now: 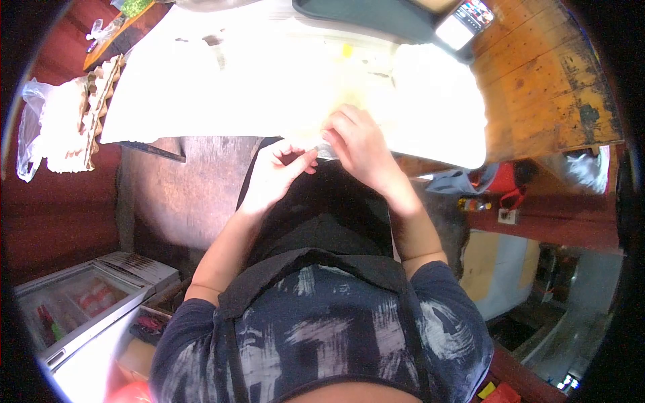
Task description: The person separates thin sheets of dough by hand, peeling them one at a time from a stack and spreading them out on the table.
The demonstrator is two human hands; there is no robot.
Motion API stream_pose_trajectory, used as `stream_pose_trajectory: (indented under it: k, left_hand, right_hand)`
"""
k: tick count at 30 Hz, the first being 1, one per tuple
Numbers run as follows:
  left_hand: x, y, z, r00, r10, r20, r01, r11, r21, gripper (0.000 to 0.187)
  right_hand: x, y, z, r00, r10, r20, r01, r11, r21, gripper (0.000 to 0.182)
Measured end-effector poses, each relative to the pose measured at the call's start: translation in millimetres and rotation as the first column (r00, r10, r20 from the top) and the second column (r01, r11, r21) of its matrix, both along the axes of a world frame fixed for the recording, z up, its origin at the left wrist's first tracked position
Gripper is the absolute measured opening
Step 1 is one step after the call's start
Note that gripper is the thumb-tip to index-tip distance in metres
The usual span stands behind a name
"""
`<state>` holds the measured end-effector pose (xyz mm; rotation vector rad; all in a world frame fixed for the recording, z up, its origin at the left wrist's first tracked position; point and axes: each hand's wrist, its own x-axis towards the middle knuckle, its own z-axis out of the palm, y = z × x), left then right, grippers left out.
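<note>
The left hand (285, 168) and right hand (357, 142) curl around a small grey item (326, 151), grip and long axis unclear; a glass-topped freezer (134, 267) holds red packages (98, 297).

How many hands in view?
2. The left hand is in front of the black apron; the right hand is beside it, at the near edge of the overexposed white surface. No others show.

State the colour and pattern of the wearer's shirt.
The shirt is dark navy with pale, brushstroke-like patches; the head view shows it.
</note>
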<state>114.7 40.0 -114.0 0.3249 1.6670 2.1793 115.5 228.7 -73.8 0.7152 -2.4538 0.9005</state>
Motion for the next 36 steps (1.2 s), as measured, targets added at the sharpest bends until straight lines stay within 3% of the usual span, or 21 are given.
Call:
stream_pose_trajectory:
  k: [3, 5, 12, 14, 18, 26, 36]
  left_hand:
    - [0, -2, -2, 1.0, 0.013, -0.018, -0.014, 0.996, -0.088, 0.013]
    - [-1, -4, 7, 0.996, -0.005, 0.086, 0.02, 0.985, -0.172, 0.019]
    - [-4, -1, 2, 0.999, 0.013, 0.041, -0.006, 0.988, -0.154, 0.022]
    - [-3, -1, 3, 1.0, 0.029, 0.005, -0.028, 0.995, -0.099, 0.02]
    - [-4, -2, 5, 0.999, 0.054, 0.009, -0.052, 0.988, -0.148, 0.018]
    - [-4, -3, -1, 0.995, 0.083, -0.057, -0.092, 0.978, -0.188, 0.016]
    - [-13, -7, 13, 0.996, 0.08, -0.028, -0.085, 0.967, -0.24, 0.018]
  right_hand:
    - [0, -1, -1, 1.0, -0.001, 0.004, 0.001, 1.0, 0.016, 0.009]
    - [1, -1, -1, 1.0, 0.004, 0.016, -0.005, 1.0, 0.011, 0.009]
    - [4, 0, 0, 0.999, 0.037, 0.033, -0.038, 0.999, 0.023, 0.011]
    - [3, -3, -2, 0.998, 0.031, -0.051, -0.029, 0.999, 0.038, 0.014]
    - [1, -6, -5, 0.999, 0.03, -0.043, -0.027, 0.997, 0.071, 0.013]
    - [6, -25, 2, 0.961, -0.227, -0.162, 0.24, 0.968, 0.072, 0.008]
    - [10, -27, 0, 0.959, -0.254, -0.125, 0.259, 0.966, 0.027, 0.009]
